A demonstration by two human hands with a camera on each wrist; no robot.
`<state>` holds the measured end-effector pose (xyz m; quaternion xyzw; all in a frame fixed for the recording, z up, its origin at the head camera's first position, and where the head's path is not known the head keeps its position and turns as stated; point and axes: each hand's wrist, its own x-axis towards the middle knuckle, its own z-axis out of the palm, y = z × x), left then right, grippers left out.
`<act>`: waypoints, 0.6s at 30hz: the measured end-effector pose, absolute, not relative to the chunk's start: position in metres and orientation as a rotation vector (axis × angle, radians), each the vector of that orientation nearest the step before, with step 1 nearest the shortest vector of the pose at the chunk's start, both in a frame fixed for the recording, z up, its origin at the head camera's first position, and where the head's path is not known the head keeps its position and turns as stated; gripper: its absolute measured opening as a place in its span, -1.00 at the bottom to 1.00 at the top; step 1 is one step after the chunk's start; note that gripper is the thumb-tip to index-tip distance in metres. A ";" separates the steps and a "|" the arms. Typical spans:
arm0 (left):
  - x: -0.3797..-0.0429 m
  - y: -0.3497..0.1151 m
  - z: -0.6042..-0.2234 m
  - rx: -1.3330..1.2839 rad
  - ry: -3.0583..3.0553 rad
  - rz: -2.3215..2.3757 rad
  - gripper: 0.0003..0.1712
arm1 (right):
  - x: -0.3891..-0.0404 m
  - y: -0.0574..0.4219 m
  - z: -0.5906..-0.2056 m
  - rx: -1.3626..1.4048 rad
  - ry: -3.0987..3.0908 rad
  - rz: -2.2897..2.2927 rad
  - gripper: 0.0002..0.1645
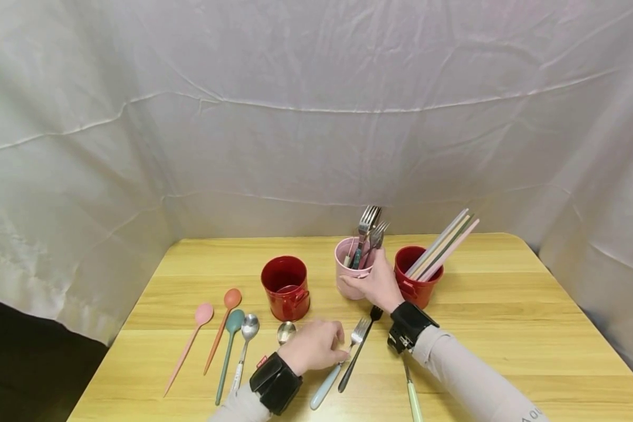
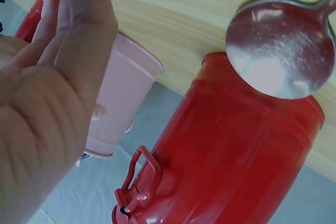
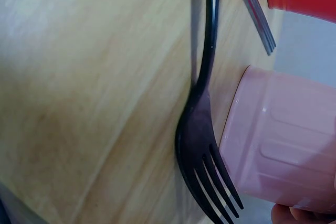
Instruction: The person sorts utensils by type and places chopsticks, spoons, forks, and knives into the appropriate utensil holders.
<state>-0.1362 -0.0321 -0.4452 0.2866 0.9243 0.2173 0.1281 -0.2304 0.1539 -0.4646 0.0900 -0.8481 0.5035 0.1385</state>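
My right hand (image 1: 378, 284) holds the right side of the pink cup (image 1: 346, 287), thumb across its front. Several forks (image 1: 368, 220) stand in that cup, tines up. In the right wrist view, fingers (image 3: 286, 214) show at the edge of the pink cup (image 3: 294, 140). My left hand (image 1: 316, 346) is low over the table, thumb and index apart, thumb tip right at the neck of a silver fork with a light blue handle (image 1: 325, 388). A black fork (image 1: 354, 361) lies beside it. A silver spoon (image 1: 286, 332) lies partly hidden behind the left hand.
A red cup (image 1: 286, 308) stands left of the pink one; a second red cup (image 1: 415, 296) on the right holds several slim sticks (image 1: 445, 246). Pink (image 1: 190, 340), orange (image 1: 221, 334), teal (image 1: 230, 346) and silver spoons (image 1: 249, 331) lie at left. A green-handled utensil (image 1: 414, 398) lies near the right forearm.
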 end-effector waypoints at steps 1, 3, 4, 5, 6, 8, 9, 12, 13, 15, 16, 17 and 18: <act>-0.135 -0.032 -0.445 0.826 2.681 0.617 -0.68 | -0.230 0.154 -0.465 0.258 -2.456 1.454 0.03; -0.134 -0.031 -0.445 0.815 2.668 0.590 -0.67 | -0.231 0.154 -0.465 0.254 -2.461 1.448 0.02; -0.133 -0.031 -0.445 0.811 2.667 0.577 -0.66 | -0.230 0.154 -0.465 0.252 -2.463 1.445 0.02; -0.133 -0.030 -0.445 0.806 2.663 0.567 -0.66 | -0.231 0.154 -0.465 0.251 -2.463 1.441 0.02; -0.132 -0.029 -0.445 0.802 2.664 0.559 -0.66 | -0.230 0.154 -0.465 0.250 -2.463 1.438 0.02; -0.131 -0.028 -0.445 0.792 2.670 0.540 -0.66 | -0.230 0.154 -0.465 0.249 -2.462 1.438 0.02; -0.130 -0.027 -0.445 0.788 2.677 0.535 -0.65 | -0.230 0.154 -0.465 0.247 -2.463 1.437 0.01; -0.128 -0.024 -0.447 0.773 2.697 0.508 -0.65 | -0.230 0.154 -0.464 0.240 -2.469 1.435 0.01; -0.127 -0.023 -0.448 0.768 2.704 0.494 -0.65 | -0.230 0.154 -0.464 0.239 -2.471 1.434 0.01; -0.127 -0.020 -0.449 0.745 2.716 0.481 -0.64 | -0.230 0.154 -0.464 0.240 -2.470 1.432 0.01; -0.126 -0.019 -0.450 0.734 2.720 0.474 -0.63 | -0.230 0.154 -0.464 0.241 -2.468 1.431 0.01; -0.126 -0.018 -0.451 0.723 2.722 0.471 -0.63 | -0.230 0.154 -0.464 0.241 -2.466 1.430 0.00; -0.126 -0.017 -0.451 0.716 2.726 0.464 -0.62 | -0.230 0.154 -0.463 0.241 -2.465 1.430 0.00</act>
